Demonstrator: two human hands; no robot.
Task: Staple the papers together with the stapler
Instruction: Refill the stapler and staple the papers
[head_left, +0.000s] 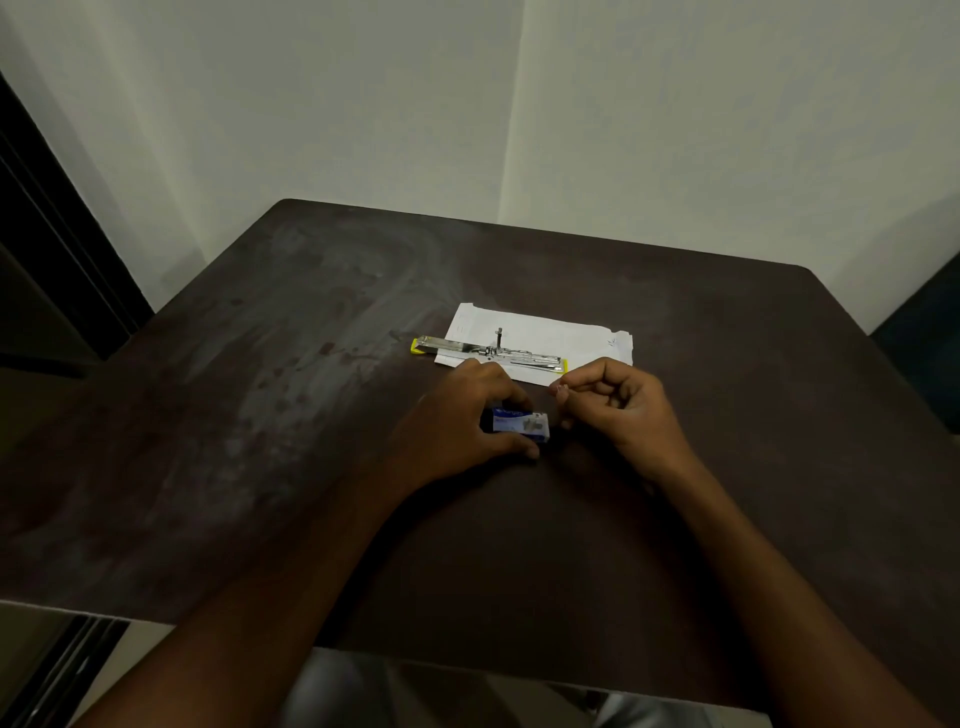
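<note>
White papers (545, 332) lie folded near the middle of the dark table (260, 415). A yellow and metal stapler (488, 352) lies swung open flat across their near edge, its left end on bare table. Just in front, my left hand (457, 421) grips a small blue and white staple box (521, 425) that rests on the table, open at its right end. My right hand (623, 405) hovers to the right of the box, thumb and forefinger pinched together on something small; whether it is a strip of staples I cannot tell.
The table stands against a pale wall, its far edge behind the papers. A dark door frame (47, 234) runs down the left side. Worn, scuffed tabletop stretches to the left of my hands.
</note>
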